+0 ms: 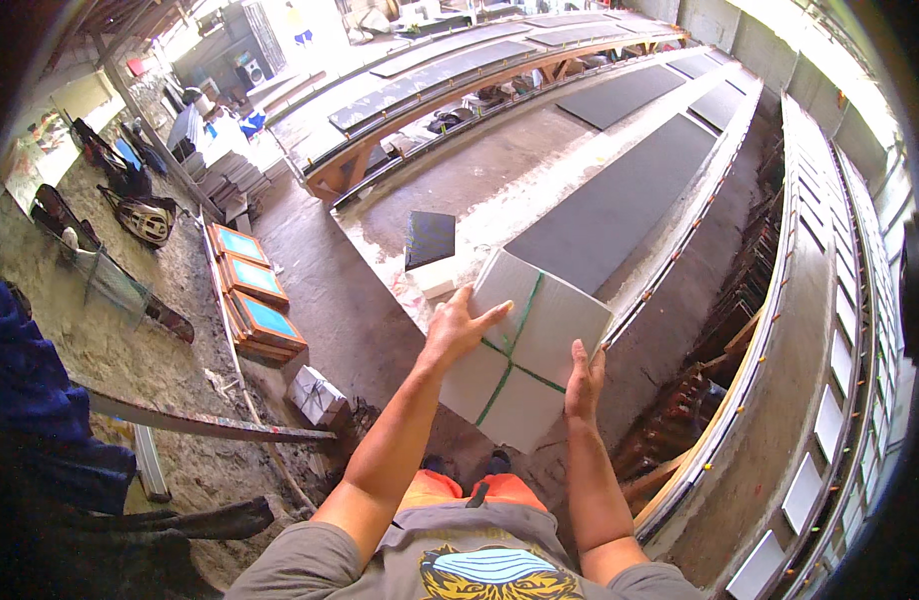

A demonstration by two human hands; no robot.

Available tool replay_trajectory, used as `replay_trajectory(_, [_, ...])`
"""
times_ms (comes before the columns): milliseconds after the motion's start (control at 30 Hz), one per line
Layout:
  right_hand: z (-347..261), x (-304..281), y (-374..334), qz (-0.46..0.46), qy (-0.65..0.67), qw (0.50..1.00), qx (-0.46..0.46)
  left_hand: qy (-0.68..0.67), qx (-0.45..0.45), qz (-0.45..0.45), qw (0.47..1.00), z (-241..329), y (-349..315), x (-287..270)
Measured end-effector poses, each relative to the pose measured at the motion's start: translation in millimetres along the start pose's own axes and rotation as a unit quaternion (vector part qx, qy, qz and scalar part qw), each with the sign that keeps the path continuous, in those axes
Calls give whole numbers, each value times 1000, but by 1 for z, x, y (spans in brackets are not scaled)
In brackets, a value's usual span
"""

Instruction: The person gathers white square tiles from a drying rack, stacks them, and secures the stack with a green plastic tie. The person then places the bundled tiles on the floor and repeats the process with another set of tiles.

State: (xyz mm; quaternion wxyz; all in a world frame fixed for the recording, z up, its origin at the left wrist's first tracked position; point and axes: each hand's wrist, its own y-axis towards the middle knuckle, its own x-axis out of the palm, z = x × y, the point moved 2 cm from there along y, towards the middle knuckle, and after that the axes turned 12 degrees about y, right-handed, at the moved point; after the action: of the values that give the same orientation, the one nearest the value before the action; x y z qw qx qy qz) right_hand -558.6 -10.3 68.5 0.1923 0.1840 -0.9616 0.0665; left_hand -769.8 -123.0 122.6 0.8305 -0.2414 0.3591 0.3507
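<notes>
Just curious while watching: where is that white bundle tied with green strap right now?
The white bundle is centre frame, held between the left hand and right hand, above the long table's near end.

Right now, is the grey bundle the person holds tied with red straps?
No: the straps crossing the grey bundle are green, with the left hand and right hand gripping it.
</notes>
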Motion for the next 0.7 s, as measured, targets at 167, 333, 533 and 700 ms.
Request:
replay_trajectory(167, [44,-31,41,26,-89,996,8,-22,34,-44,998,-12,32,28])
replay_trajectory(333, [68,-37,48,77,-131,985,83,-21,41,-78,996,-43,48,52])
replay_trajectory(533, [36,-23,36,105,-346,929,76,-127,45,-152,979,-100,69,69])
replay_trajectory(700, [4,16,21,160,-585,795,-19,-174,-5,-106,979,-181,79,44])
